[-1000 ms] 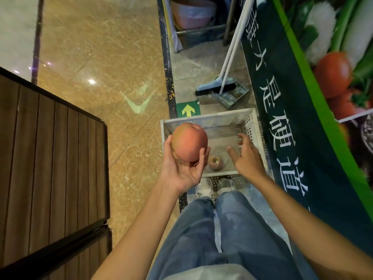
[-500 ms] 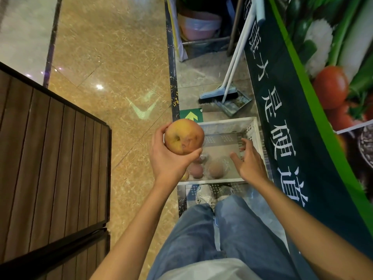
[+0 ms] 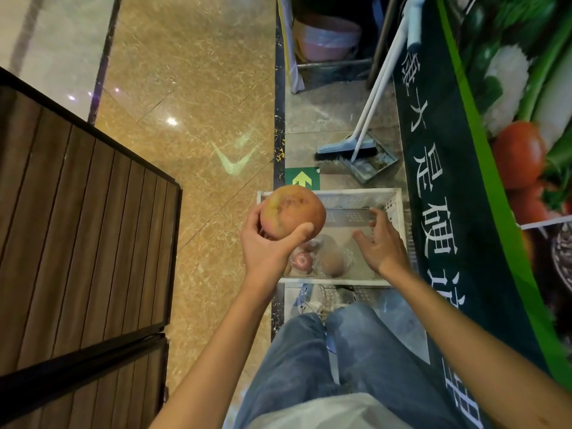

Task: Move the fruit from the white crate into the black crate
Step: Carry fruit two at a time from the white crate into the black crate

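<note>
Now, taking the white crate (image 3: pixel 394 209) on the floor as your landmark: well to its left stands a dark slatted wooden panel (image 3: pixel 77 230), and between that panel and the crate runs tan marble floor (image 3: pixel 192 88) with a pale green arrow mark (image 3: pixel 234 161) on it. Your left hand (image 3: pixel 266 246) is raised over the crate's left edge, fingers and thumb wrapped around a large reddish-yellow apple (image 3: pixel 292 213), which hides the crate's near-left corner from view. Inside the crate, toward its near wall, lie a small red apple (image 3: pixel 302 260) and a brownish fruit (image 3: pixel 331 262) just beside it, both among what looks like clear plastic wrap; more fruit may sit behind your left hand, but you cannot tell. Your right hand (image 3: pixel 382 246) hangs over the crate's right half with fingers spread apart, gripping nothing. Just beyond the crate's far wall is a green sticker with a yellow arrow (image 3: pixel 301 178), and farther beyond, a broom (image 3: pixel 346 148) and dustpan (image 3: pixel 370 162). To the crate's right, a green banner (image 3: pixel 448 168) printed with white characters and vegetables runs alongside it. Your jeans (image 3: pixel 340 360) fill the space nearer than the crate.
</note>
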